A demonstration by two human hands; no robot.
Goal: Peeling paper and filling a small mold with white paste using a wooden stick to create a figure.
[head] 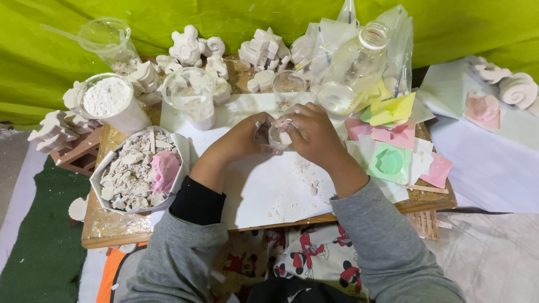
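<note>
While both my hands close around the small clear mould (279, 134) over the white sheet (264, 188) on the bench (106, 224), my left hand (247, 137) and right hand (314, 134) pinch its rim. It looks light and bendy, the plaster inside brittle, so I judge edges the safest hold.

clear plastic bags (393, 39) behind bottle (359, 62)
</note>
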